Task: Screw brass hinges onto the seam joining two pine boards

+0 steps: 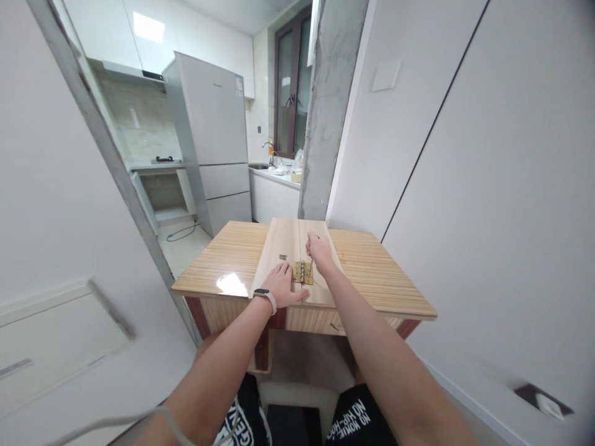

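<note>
A brass hinge lies unfolded across the seam between two pale wooden boards, its knuckle along the seam. My left hand rests flat on the left board, fingers stretched out beside the hinge and thumb reaching below its lower edge. Just above the hinge's right leaf, my right hand is closed in a fist around a thin screwdriver-like tool. Its narrow shaft points down toward that leaf; the handle is hidden by the fingers, and the tip is too small to make out. A small dark cluster is on the left board.
The boards lie on a striped wooden table with a drawer front below. A grey fridge and a sink counter stand beyond. White walls rise at both sides, and a cable runs at lower left.
</note>
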### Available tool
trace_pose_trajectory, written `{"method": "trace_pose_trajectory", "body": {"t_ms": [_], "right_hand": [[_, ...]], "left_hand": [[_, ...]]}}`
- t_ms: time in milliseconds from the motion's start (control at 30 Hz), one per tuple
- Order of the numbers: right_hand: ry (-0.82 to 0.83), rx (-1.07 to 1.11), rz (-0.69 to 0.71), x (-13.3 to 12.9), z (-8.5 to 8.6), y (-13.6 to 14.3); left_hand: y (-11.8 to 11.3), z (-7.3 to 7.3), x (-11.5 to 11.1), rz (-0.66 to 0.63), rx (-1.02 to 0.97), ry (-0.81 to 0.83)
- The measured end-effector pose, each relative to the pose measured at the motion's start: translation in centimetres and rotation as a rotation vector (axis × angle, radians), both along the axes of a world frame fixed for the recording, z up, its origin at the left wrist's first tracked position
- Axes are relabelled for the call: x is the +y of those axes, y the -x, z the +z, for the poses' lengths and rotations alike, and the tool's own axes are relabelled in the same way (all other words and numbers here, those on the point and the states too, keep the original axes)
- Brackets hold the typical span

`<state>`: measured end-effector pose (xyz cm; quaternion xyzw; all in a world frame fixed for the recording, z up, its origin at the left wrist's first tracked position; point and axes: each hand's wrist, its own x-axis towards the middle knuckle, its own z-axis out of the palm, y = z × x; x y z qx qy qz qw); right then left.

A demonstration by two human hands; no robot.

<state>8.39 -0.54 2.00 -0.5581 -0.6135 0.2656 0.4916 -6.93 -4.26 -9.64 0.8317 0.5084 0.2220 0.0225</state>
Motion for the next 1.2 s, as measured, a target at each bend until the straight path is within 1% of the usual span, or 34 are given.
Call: {"method": "trace_pose_trajectory", "body": {"t_ms": [67, 100, 167, 200, 267, 333, 433, 500, 633, 733, 900, 967, 1033, 1100, 1200], "right_hand": [[-0.023, -0.353, -0.034, -0.4, 1.0, -0.8], [-0.019, -0.548, -0.086, -0.5, 1.6, -1.2], [0.038, -0.898, -0.164, -0.8, 2.7, -2.0], [0.079, -1.024, -0.164, -0.8, 3.3, -2.3], [0.128, -1.163, -0.139, -0.9, 4.4, -2.7], [0.189, -1.208, -0.098, -0.9, 5.3, -2.7], [0.401, -1.195, 0.039, -0.8, 6.5, -2.1], [0.502, -1.184, 0.093, -0.9, 7.3, -1.6], [0.582, -1.243, 0.157, -1.2, 8.5, -0.7], [0.546, -1.328, 0.205, -1.3, 8.8, -0.4], [0.400, -1.489, 0.230, -1.3, 8.8, -0.4], [0.326, -1.529, 0.261, -1.4, 9.0, -0.5], [0.266, -1.552, 0.313, -1.5, 9.2, -0.7], [0.246, -1.554, 0.345, -1.6, 9.4, -1.0], [0.238, -1.500, 0.347, -1.6, 9.5, -1.6]], "left_hand": [[0.0, 0.0, 0.0, 0.003, -0.001, -0.006], [0.0, 0.0, 0.0, 0.003, 0.000, -0.009], [0.0, 0.0, 0.0, -0.001, 0.005, -0.017], [0.0, -0.1, 0.0, -0.002, 0.007, -0.021], [0.0, -0.2, 0.0, -0.001, 0.010, -0.029], [0.0, -0.3, 0.0, 0.002, 0.008, -0.034], [0.0, -0.3, 0.0, -0.002, 0.001, -0.040], [0.0, -0.3, -0.1, -0.004, -0.002, -0.042], [0.1, -0.4, 0.0, -0.008, -0.001, -0.039], [0.1, -0.5, 0.1, -0.002, 0.001, -0.031], [0.1, -0.5, 0.1, -0.005, 0.004, -0.034], [0.1, -0.4, 0.0, -0.005, 0.006, -0.036], [0.1, -0.3, -0.1, -0.002, 0.009, -0.034], [0.0, -0.3, -0.2, 0.001, 0.012, -0.031], [0.0, -0.2, -0.2, -0.003, 0.018, -0.026]]}}
